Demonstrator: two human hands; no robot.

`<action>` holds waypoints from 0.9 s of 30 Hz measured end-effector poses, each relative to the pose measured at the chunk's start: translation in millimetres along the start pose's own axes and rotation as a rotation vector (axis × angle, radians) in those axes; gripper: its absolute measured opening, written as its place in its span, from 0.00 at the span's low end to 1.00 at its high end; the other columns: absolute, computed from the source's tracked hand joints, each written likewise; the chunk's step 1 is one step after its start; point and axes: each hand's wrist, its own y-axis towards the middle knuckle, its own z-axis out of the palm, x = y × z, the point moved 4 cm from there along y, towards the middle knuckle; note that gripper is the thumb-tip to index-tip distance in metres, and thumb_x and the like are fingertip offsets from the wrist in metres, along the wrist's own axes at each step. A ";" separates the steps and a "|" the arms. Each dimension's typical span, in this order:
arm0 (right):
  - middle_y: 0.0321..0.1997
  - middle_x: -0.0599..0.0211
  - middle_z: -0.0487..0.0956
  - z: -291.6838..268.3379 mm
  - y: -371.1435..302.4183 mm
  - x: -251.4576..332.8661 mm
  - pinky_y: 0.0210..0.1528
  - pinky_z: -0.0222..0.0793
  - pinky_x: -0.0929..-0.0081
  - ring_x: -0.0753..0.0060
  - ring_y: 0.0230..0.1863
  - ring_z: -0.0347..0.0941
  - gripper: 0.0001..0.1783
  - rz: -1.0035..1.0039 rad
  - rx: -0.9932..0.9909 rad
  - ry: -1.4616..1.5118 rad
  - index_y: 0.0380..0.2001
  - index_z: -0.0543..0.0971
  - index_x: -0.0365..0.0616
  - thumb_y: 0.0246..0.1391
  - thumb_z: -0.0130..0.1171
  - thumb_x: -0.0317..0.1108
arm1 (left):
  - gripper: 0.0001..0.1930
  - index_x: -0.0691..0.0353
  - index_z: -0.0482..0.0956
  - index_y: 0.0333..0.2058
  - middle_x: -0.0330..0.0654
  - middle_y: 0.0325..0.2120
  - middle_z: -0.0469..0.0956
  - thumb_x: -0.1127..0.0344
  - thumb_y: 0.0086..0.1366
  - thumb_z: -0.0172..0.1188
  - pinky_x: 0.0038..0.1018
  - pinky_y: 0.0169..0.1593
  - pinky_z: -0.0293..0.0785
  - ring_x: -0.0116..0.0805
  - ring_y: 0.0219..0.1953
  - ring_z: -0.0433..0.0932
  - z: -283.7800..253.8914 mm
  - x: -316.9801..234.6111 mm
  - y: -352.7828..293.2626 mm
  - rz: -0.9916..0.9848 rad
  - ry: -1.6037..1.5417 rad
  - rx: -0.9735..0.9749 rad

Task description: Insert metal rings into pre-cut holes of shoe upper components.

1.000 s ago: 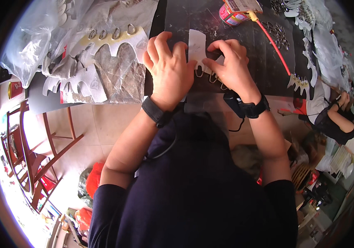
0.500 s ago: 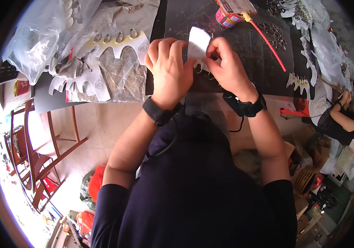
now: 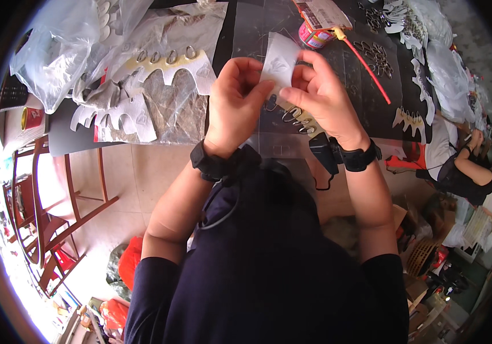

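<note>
Both hands pinch a white strip of sheet material (image 3: 278,60) with a faint raised emblem, held up over the dark table mat. My left hand (image 3: 235,103) has its thumb at the strip's lower left edge. On the opposite side, my right hand (image 3: 329,103) presses its thumb near the bottom, its fingers curled behind. Just below the hands, several metal rings (image 3: 296,117) sit along a yellowish edge; whether that edge belongs to the same strip I cannot tell. Left of me lies a white scalloped piece (image 3: 178,70) with similar rings along its yellowed edge.
A pink tin (image 3: 313,37) carries a flat board, with a red stick (image 3: 366,69) leaning from it. Loose rings (image 3: 376,57) lie at the right. More scalloped pieces (image 3: 411,121) and plastic bags (image 3: 56,57) flank the mat. Another person (image 3: 468,160) sits at the far right.
The white strip has turned so its emblem faces up. My left fingers have curled in from lying stretched, and the ringed edge shows more below my right hand.
</note>
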 end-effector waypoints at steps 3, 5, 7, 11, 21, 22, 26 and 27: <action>0.37 0.64 0.75 -2.2 2.1 -4.1 0.37 0.71 0.81 0.79 0.40 0.72 0.24 0.117 -0.028 -0.049 0.49 0.63 0.35 0.49 0.59 0.22 | 0.14 0.65 0.67 0.39 0.38 0.27 0.75 0.79 0.55 0.59 0.19 0.34 0.71 0.22 0.30 0.74 2.9 -9.5 -2.9 0.077 0.174 -0.001; 0.38 0.65 0.75 -0.4 2.0 3.6 0.38 0.71 0.81 0.79 0.40 0.72 0.22 0.136 -0.008 -0.062 0.48 0.65 0.35 0.49 0.59 0.22 | 0.14 0.65 0.68 0.39 0.36 0.28 0.73 0.80 0.55 0.59 0.18 0.36 0.70 0.21 0.31 0.73 2.4 -12.2 -1.9 0.055 0.203 0.034; 0.38 0.65 0.76 0.8 2.2 4.5 0.39 0.70 0.82 0.80 0.39 0.72 0.20 0.154 0.014 -0.075 0.46 0.67 0.34 0.49 0.58 0.22 | 0.13 0.64 0.68 0.39 0.35 0.29 0.72 0.80 0.56 0.59 0.17 0.38 0.70 0.20 0.32 0.72 0.3 -12.0 -1.3 0.034 0.233 0.067; 0.39 0.66 0.76 -3.3 2.9 1.3 0.40 0.70 0.81 0.79 0.39 0.73 0.15 0.155 0.009 0.041 0.44 0.70 0.36 0.51 0.55 0.23 | 0.11 0.65 0.68 0.39 0.37 0.30 0.73 0.74 0.59 0.59 0.19 0.38 0.71 0.23 0.33 0.73 1.2 -0.1 0.0 -0.172 -0.155 0.105; 0.40 0.64 0.77 -3.6 1.3 -3.0 0.42 0.69 0.80 0.77 0.39 0.73 0.15 0.164 -0.094 0.131 0.43 0.70 0.35 0.51 0.56 0.26 | 0.17 0.66 0.65 0.42 0.40 0.31 0.75 0.79 0.55 0.60 0.19 0.39 0.73 0.24 0.34 0.75 -0.5 7.8 -5.9 -0.173 -0.211 0.035; 0.40 0.64 0.77 -3.7 1.5 -2.7 0.42 0.69 0.80 0.77 0.39 0.73 0.15 0.163 -0.095 0.131 0.43 0.70 0.35 0.51 0.56 0.26 | 0.18 0.66 0.65 0.42 0.40 0.29 0.76 0.79 0.55 0.60 0.19 0.38 0.72 0.24 0.33 0.75 -0.9 6.1 -5.3 -0.172 -0.142 0.050; 0.43 0.68 0.75 -3.8 0.6 -1.6 0.49 0.64 0.79 0.79 0.45 0.70 0.22 0.184 -0.063 -0.084 0.51 0.67 0.35 0.53 0.56 0.27 | 0.17 0.66 0.65 0.43 0.42 0.29 0.77 0.79 0.56 0.59 0.21 0.40 0.73 0.27 0.33 0.77 1.1 -2.4 -7.8 -0.176 0.024 0.097; 0.42 0.67 0.75 -3.9 0.7 -1.9 0.49 0.64 0.79 0.79 0.45 0.70 0.22 0.194 -0.049 -0.113 0.51 0.68 0.34 0.53 0.56 0.27 | 0.17 0.66 0.65 0.43 0.42 0.29 0.77 0.79 0.56 0.59 0.21 0.40 0.73 0.27 0.33 0.77 -0.4 -1.8 -7.6 -0.178 0.025 0.096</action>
